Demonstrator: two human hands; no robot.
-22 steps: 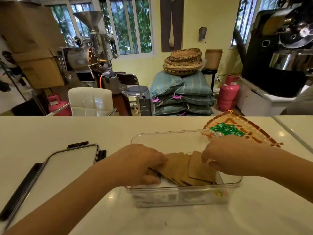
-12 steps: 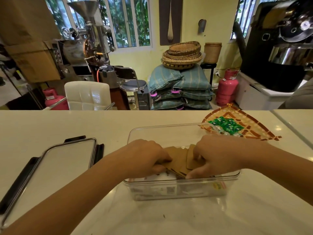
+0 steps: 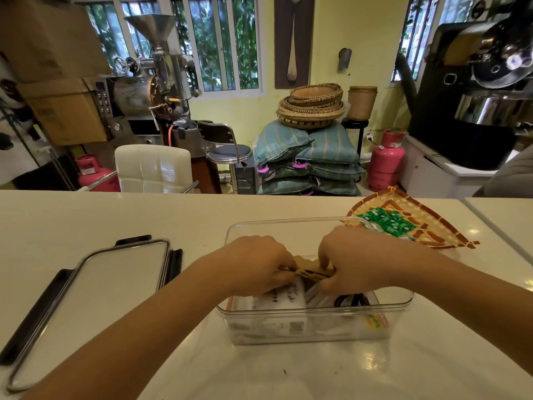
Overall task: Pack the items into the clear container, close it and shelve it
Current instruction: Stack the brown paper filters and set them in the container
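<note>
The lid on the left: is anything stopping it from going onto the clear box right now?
Yes. Both hands, the left hand and right hand, are inside the clear box squeezing brown packets together. The lid lies apart.

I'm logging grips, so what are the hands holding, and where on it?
Both the left hand and right hand pinch a stack of brown cards by its opposite ends.

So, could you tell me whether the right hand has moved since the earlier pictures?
Yes. The right hand has moved left along the clear container, closing on the left hand and gathering the brown packets.
</note>
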